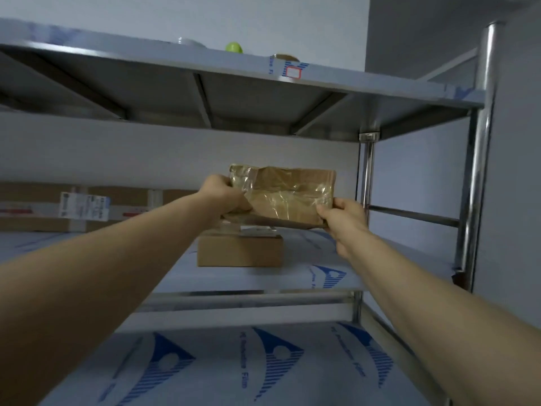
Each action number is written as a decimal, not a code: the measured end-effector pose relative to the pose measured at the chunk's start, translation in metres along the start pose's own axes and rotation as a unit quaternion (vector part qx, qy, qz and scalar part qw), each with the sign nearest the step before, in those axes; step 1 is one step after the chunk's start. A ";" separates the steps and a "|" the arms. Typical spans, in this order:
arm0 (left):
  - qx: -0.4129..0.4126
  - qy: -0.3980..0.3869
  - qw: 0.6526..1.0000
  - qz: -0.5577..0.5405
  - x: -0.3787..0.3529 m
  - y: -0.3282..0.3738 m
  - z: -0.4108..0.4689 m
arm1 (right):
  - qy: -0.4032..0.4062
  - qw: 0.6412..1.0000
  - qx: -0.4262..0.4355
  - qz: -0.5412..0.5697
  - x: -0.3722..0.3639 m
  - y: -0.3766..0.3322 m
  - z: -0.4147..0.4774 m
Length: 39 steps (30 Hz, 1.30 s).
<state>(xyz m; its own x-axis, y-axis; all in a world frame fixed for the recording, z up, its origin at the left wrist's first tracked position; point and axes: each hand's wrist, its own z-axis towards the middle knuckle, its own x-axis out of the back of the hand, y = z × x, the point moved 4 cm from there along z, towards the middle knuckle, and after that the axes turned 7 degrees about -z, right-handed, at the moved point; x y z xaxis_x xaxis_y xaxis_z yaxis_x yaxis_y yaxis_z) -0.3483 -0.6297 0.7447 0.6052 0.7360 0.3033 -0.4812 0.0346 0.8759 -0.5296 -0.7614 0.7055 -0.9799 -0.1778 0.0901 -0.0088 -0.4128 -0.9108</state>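
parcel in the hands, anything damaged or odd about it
The parcel, gripped at its ends by the left hand and right hand, looks battered: wrinkled, loose tape and a crumpled top-left corner. The small box below it looks intact.

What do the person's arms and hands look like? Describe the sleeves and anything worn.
The left forearm and right forearm are bare as far as the frame shows, with no sleeves in view. The left hand and right hand wear no gloves. No watch, bracelet or ring is visible.
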 end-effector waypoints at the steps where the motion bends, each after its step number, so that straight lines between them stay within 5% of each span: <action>1: 0.001 0.009 1.000 0.003 0.008 0.000 -0.012 | -0.009 1.000 0.004 0.006 -0.001 -0.001 -0.009; 7: 0.031 0.039 0.998 -0.025 0.068 -0.008 -0.093 | -0.053 0.997 0.034 0.035 -0.030 -0.014 -0.061; 14: 0.083 0.173 0.951 -0.243 0.198 -0.055 -0.177 | -0.183 0.977 0.071 0.078 -0.125 -0.050 -0.163; 19: 0.130 0.341 0.913 -0.184 0.307 -0.118 -0.236 | -0.309 0.945 0.077 0.078 -0.219 -0.058 -0.256; 25: 0.154 0.426 0.881 -0.141 0.446 -0.201 -0.333 | -0.451 0.884 0.051 0.113 -0.361 -0.060 -0.394; 30: 0.195 0.498 0.839 -0.099 0.564 -0.274 -0.428 | -0.555 0.802 -0.111 0.193 -0.473 -0.063 -0.530; 39: 0.279 0.545 0.788 -0.066 0.697 -0.388 -0.518 | -0.651 0.738 -0.155 0.087 -0.638 -0.047 -0.692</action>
<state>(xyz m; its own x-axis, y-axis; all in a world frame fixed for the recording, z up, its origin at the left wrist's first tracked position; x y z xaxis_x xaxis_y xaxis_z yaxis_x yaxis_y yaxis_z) -0.0682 0.2198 0.4218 -0.4230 0.9053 -0.0393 0.0785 0.0798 0.9937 -0.0418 -0.0101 0.4123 0.0483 -0.9949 0.0886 -0.1475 -0.0948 -0.9845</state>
